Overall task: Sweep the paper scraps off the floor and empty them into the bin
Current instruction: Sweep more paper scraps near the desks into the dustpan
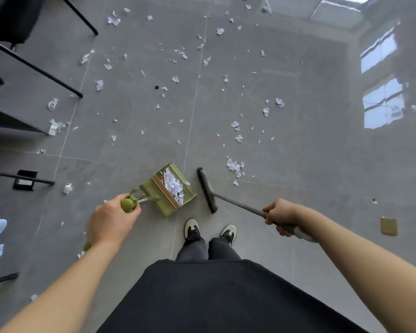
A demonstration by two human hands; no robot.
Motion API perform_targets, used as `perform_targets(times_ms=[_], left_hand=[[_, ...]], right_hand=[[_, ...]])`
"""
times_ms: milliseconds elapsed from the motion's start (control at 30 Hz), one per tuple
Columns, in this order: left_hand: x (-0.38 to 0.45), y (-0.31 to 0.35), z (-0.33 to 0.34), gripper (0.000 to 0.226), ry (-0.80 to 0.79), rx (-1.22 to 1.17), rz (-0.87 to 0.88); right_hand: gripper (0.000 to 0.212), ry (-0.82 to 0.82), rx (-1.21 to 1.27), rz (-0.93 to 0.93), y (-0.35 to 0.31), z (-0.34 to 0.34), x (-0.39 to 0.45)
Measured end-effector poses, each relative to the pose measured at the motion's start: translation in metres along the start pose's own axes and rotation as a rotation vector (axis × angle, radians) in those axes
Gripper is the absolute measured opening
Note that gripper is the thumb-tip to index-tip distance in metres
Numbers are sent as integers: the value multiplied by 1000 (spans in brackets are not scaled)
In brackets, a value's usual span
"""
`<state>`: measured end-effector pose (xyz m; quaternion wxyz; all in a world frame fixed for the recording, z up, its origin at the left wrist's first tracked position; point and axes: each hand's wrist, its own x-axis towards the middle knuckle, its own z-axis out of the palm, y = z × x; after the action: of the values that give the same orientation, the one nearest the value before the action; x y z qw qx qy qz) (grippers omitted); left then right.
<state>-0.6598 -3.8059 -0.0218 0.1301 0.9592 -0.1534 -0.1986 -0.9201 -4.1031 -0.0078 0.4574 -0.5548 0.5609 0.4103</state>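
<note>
Paper scraps [235, 167] scattered over grey floor [298, 164], frame centre to top; more lie in green dustpan [168, 188], lower centre. Left hand [111, 219] grips dustpan handle. Right hand [282, 216] grips broom [207, 189] handle, head beside dustpan. No legible writing.
</note>
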Motion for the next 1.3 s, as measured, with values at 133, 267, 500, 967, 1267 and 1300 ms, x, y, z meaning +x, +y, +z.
perform_targets(times_ms=[133, 267, 500, 967, 1267, 1300], left_hand=[[6, 13, 1, 27, -18, 24, 29], [9, 34, 4, 26, -23, 34, 62], [11, 81, 16, 26, -11, 55, 27], [17, 193, 41, 28, 50, 34, -24], [36, 218, 39, 23, 62, 22, 5], [39, 218, 39, 22, 63, 24, 6]], right_hand=[[43, 69, -180, 4, 12, -1, 3], [41, 135, -270, -3, 16, -25, 10], [36, 232, -301, -40, 13, -73, 31], [33, 297, -184, -31, 30, -190, 59], [13, 226, 135, 99, 38, -190, 74], [11, 214, 198, 106, 36, -185, 76]])
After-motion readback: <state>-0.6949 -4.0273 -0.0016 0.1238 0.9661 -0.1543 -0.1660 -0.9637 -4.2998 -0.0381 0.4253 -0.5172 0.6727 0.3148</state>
